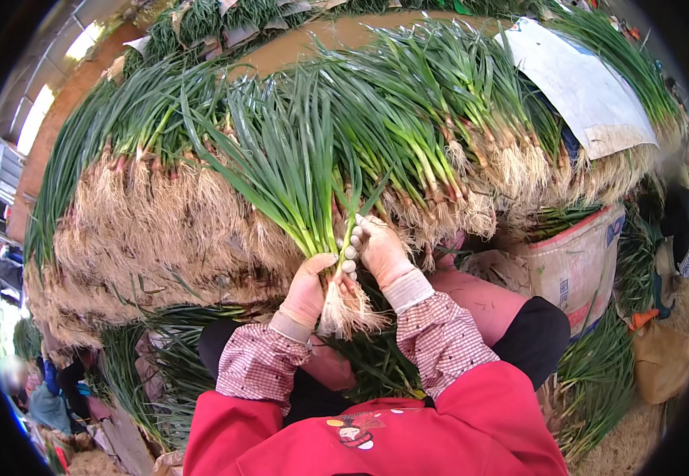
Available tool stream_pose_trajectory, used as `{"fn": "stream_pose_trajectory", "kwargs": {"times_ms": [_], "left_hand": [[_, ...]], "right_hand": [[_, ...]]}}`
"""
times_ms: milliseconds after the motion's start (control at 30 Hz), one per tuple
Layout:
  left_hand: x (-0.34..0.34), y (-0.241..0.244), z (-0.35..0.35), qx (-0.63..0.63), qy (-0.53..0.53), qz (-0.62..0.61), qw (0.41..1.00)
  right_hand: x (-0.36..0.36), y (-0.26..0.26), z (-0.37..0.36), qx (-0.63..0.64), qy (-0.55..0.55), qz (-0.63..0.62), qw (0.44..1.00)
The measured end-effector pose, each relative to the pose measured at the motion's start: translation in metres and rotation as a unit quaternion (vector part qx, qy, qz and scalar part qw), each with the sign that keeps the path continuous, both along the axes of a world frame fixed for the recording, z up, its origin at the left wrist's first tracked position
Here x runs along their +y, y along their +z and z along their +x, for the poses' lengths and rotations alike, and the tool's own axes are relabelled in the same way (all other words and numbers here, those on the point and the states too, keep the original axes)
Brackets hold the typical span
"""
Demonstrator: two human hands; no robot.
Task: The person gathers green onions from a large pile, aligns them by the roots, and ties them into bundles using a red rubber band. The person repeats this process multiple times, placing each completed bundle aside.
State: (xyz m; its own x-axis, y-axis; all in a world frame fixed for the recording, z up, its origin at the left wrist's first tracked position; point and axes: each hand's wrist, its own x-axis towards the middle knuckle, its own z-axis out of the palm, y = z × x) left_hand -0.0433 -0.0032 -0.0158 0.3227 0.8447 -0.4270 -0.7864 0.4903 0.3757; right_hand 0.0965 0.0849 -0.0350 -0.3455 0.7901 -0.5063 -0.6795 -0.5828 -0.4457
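In a pale glove, my left hand (310,290) is closed around the lower stems of a bunch of green garlic (302,196). Its long flat leaves fan upward and away from me. Below the fist hang the bunch's pale, stringy roots (347,306). My right hand (378,244), gloved too, pinches a single stalk (349,232) at the bunch's right side, with its fingertips close to my left fingers. Directly beyond both hands lies a long heap of rooted green garlic (183,208), leaves pointing away and roots towards me.
A white sheet (582,89) covers part of the heap at right. Beside my right knee stands a whitish woven sack (576,268) with greens in it. More green garlic (594,369) lies on the floor at right. Another person (50,398) is at lower left.
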Motion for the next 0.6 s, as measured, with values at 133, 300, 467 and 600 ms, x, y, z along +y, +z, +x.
{"fn": "stream_pose_trajectory", "kwargs": {"times_ms": [133, 300, 467, 600], "left_hand": [[-0.01, 0.032, -0.007, -0.035, 0.014, 0.109, 0.993], [-0.011, 0.041, -0.018, 0.098, 0.064, 0.124, 0.985], [-0.001, 0.025, -0.001, 0.012, 0.037, 0.111, 0.993], [0.022, 0.016, 0.01, -0.007, 0.053, 0.147, 0.988]], "right_hand": [[0.018, -0.007, 0.061, -0.012, -0.001, 0.119, 0.993], [-0.013, -0.021, 0.114, -0.553, 0.545, 0.554, 0.3], [0.045, 0.016, 0.049, -0.709, 0.118, 0.505, 0.478], [0.117, -0.008, 0.04, -0.796, 0.258, 0.377, 0.397]]}}
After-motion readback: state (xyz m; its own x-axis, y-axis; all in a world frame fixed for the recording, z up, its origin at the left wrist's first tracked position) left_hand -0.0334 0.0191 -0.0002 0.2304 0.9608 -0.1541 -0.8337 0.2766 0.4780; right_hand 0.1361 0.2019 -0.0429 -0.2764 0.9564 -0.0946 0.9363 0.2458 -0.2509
